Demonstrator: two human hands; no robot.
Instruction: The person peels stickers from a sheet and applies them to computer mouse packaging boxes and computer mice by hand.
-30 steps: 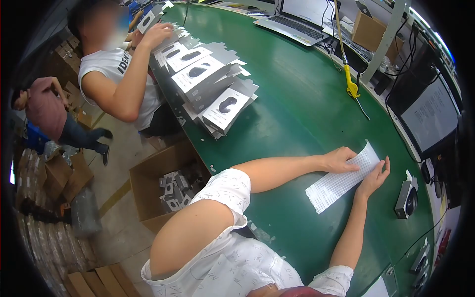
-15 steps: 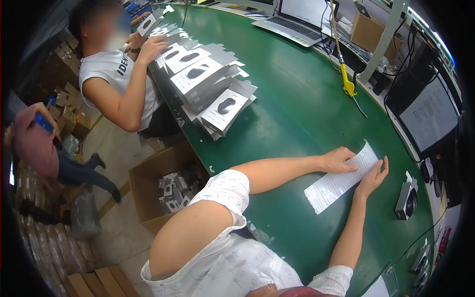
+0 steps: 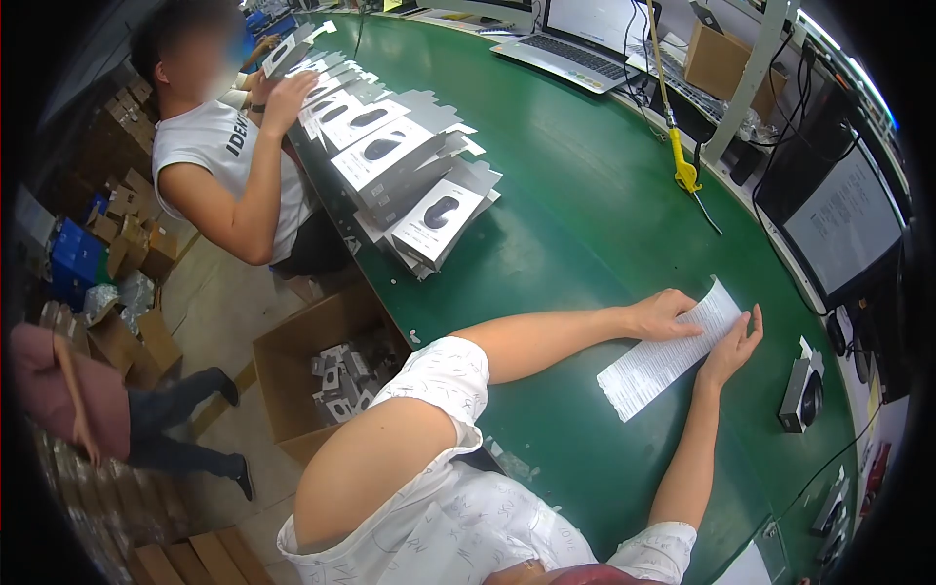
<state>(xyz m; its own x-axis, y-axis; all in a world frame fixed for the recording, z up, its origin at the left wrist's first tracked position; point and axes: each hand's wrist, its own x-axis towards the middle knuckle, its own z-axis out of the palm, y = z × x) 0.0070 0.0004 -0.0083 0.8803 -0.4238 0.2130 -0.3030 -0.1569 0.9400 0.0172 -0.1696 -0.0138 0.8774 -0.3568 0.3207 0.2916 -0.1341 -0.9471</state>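
Person's own view, looking down at a green table (image 3: 546,224); clock dirs are from the paper, 12 = top of view. The paper (image 3: 665,361), a long printed strip, lies slanted in front of the person, approx. R of ctr. L hand (image 3: 668,314), at 12, holds its upper L edge, thumb on top. R hand (image 3: 729,353), at 2–3, touches the R edge w/ fingers slightly bent and half spread; can't tell if it pinches. Both bare, near each other, w/ part of the paper btwn.

At 3–4, a small box (image 3: 801,392) stands near the R hand. At 2, a monitor (image 3: 846,219) shows text, too small to read. At 12, a yellow air gun (image 3: 685,171) hangs w/ its thin nozzle pointing down; at 11–12, farther off, an open laptop (image 3: 575,58).

At 10, a row of white/grey boxes (image 3: 441,219), flaps up; beyond, a co-worker (image 3: 219,156) in a sleeveless white top has hands at the row's far end. At 9, an open carton (image 3: 281,385) w/ small boxes inside; farther out, another person (image 3: 73,390) in a pink top, legs apart.
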